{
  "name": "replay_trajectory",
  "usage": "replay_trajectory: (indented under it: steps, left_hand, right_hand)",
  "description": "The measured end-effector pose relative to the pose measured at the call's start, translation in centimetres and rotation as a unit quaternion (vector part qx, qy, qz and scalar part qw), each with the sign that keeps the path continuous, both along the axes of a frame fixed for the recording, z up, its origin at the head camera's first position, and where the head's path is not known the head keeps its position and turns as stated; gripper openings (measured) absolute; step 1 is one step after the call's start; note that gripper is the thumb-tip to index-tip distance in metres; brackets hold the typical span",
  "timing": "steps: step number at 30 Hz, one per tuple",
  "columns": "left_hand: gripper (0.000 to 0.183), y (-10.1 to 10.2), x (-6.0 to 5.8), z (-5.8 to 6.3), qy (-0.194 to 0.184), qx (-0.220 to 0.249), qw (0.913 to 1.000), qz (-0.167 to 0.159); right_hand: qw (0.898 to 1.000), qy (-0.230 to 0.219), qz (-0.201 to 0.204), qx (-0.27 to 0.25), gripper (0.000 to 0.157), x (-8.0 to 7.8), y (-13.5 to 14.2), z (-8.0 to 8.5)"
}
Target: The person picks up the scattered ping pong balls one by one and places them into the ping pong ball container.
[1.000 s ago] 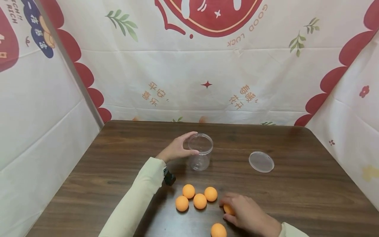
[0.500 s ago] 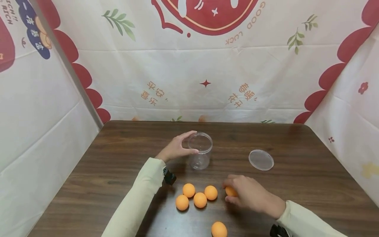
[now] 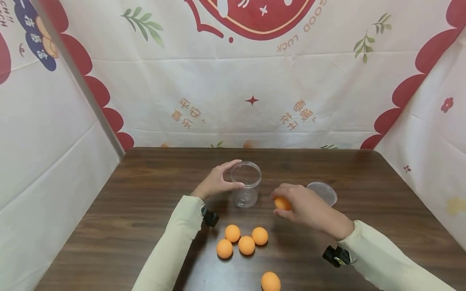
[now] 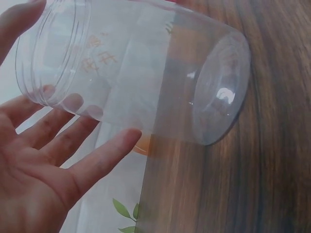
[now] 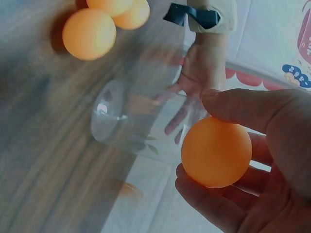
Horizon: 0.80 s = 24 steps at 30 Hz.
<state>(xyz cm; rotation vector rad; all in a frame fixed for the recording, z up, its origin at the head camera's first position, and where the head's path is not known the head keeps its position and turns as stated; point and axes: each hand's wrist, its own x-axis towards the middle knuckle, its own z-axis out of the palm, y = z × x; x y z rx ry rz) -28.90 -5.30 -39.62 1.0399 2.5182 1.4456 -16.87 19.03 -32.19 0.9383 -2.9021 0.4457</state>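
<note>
A clear plastic jar (image 3: 246, 197) with no lid on it stands upright on the table, no ball visible inside. My left hand (image 3: 217, 181) holds it near the rim, thumb on the near side and fingers round the far side; the left wrist view shows the fingers (image 4: 104, 158) along its wall. Just right of the jar, my right hand (image 3: 303, 204) pinches an orange ping-pong ball (image 5: 216, 152) between thumb and fingers, raised off the table. Several more ping-pong balls (image 3: 246, 245) lie grouped in front of the jar, and a single ping-pong ball (image 3: 271, 281) sits nearer the front.
The jar's round clear lid (image 3: 324, 192) lies flat on the wooden table (image 3: 153, 186), partly behind my right hand. Printed white cloth (image 3: 218, 81) hangs behind the table and at both sides.
My right hand has picked up a ping-pong ball from beside the group and carried it away from me, up toward the jar. The left hand and jar have stayed in place.
</note>
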Motion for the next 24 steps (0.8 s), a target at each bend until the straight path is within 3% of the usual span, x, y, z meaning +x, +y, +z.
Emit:
replay_trajectory:
  steps: [5,12,15,24]
  left_hand:
    - [0.072,0.0,0.4,0.2,0.004,-0.004,0.9999,0.011]
    - [0.068,0.0,2.6,2.7,0.009,0.008,0.9999,0.009]
    - [0.067,0.1,2.7,2.7,0.006,0.011,0.9999,0.011]
    - [0.071,0.0,0.1,-0.6,0.011,0.016,0.9998,0.01]
  right_hand:
    - [1.0,0.008,-0.011,-0.003,0.022,-1.2,-0.4,0.8]
    - [0.999,0.021,-0.016,-0.018,0.023,-2.6,-1.3,1.6]
    - [0.999,0.025,-0.017,-0.017,0.024,-2.9,-1.7,1.6]
    - [0.998,0.059,-0.025,-0.025,0.029,-4.4,-2.7,2.0]
